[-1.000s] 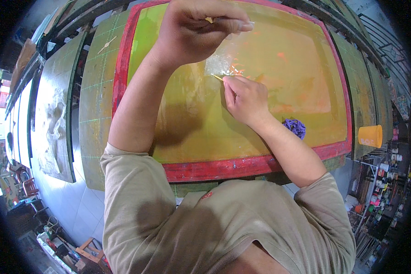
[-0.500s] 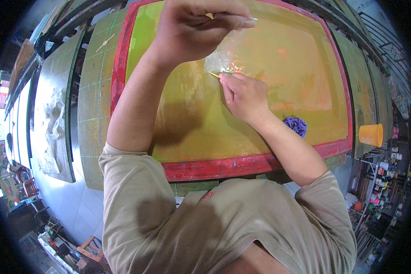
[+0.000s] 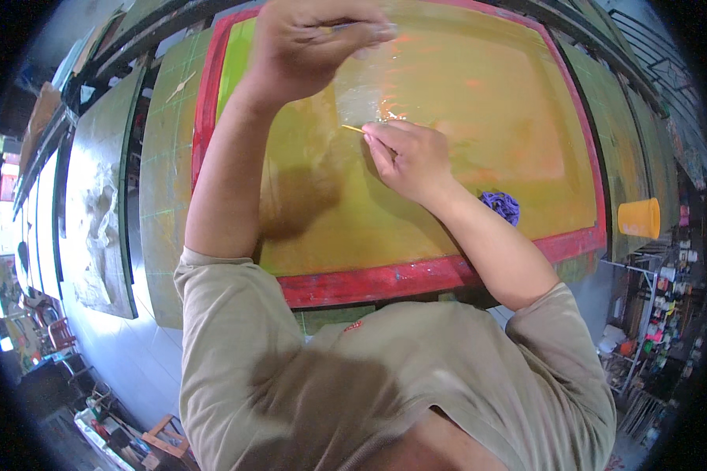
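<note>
A large mesh screen [image 3: 526, 141] in a red frame [image 3: 369, 281] lies flat below my arms. Over its far part my left hand [image 3: 310, 43] is raised, fingers pinched together at the upper end of what looks like a clear film [image 3: 357, 98]. Blur and glare hide the film's exact edges. Closer in, my right hand [image 3: 412, 157] pinches a thin yellow stick [image 3: 352, 128], its tip pointing left beside the film's lower end. Orange streaks and small bright specks show on the mesh just beyond the right fingers. A crumpled purple cloth [image 3: 500, 207] rests on the screen, right of my right forearm.
An orange-yellow cup [image 3: 639, 218] stands at the right on the worn board. At the left are a green-lined board [image 3: 161, 180] with a small pale stick [image 3: 181, 86] and another board bearing crumpled clear sheeting [image 3: 94, 212]. Cluttered racks [image 3: 660, 306] stand lower right.
My left hand has moved left, still pinched. My right hand, with the yellow stick, has shifted slightly left, and the stick lies flatter. The film looks less distinct now.
</note>
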Tool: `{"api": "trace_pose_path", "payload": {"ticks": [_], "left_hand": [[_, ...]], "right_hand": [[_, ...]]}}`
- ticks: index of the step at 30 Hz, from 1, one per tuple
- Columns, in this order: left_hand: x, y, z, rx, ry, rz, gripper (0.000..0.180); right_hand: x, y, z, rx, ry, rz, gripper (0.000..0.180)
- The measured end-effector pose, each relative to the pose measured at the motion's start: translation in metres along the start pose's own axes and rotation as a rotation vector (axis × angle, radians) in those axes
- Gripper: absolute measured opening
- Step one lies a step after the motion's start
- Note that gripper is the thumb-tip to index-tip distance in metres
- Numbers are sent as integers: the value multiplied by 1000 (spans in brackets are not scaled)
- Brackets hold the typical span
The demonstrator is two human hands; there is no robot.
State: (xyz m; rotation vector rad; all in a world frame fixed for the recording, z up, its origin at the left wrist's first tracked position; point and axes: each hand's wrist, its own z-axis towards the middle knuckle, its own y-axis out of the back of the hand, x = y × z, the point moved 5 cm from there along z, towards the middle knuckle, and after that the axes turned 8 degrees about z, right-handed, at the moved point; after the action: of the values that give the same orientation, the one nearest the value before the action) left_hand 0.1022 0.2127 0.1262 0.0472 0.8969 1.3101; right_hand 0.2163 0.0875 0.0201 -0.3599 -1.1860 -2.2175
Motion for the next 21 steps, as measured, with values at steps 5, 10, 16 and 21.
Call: {"api": "trace_pose_path", "payload": {"ticks": [5,10,16,21], "left_hand": [[0,3,5,24,178,-239,9],[14,12,12,117,303,-218,11],[31,10,19,147,447,22,18],[94,18,10,59,888,411,46]], "right_hand": [[1,29,15,127,5,146,15],[-5,88,13,359,-164,143,20],[-81,167,-52,59,-426,-52,22],[-101,203,-100,-11,-738,-255,34]]}}
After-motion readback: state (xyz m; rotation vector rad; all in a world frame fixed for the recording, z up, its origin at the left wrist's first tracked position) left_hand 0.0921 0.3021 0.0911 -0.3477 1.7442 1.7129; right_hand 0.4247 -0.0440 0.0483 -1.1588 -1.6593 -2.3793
